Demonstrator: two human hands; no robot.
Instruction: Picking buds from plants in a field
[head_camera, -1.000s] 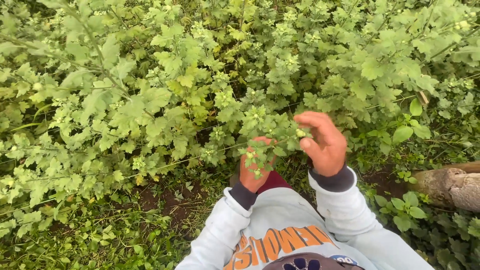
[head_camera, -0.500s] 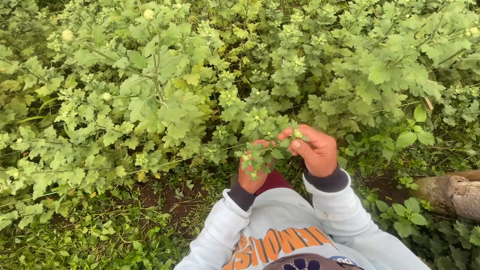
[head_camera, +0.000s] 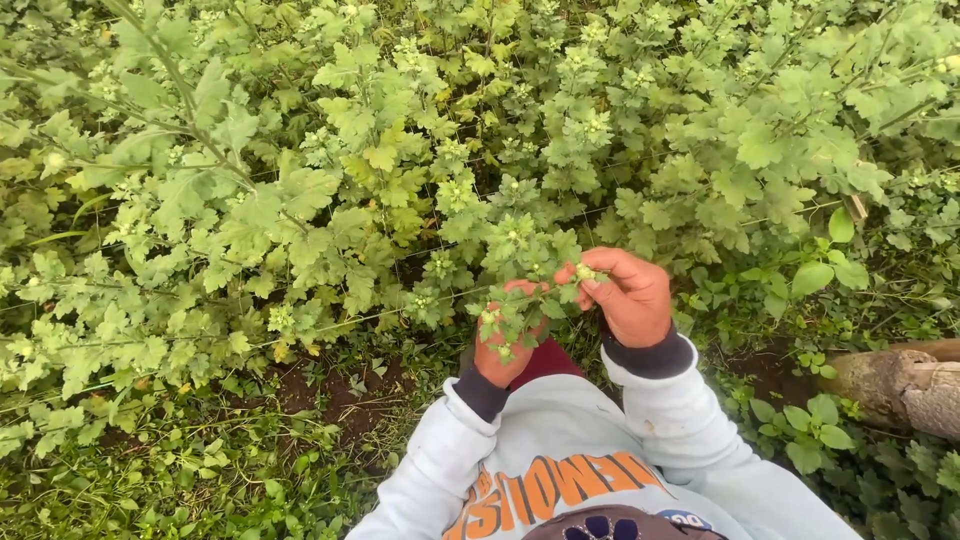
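The left hand cups a bunch of small leafy green sprigs with pale buds, keeping them gathered. Just beside it, the right hand pinches a green bud tip on the bushy green plants ahead.

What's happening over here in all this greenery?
A person in a pale grey sweatshirt is bent over a dense bed of leafy green plants. The left hand grips a small bunch of budded sprigs, while the right hand pinches a stem tip right beside it. A log lies on the right.
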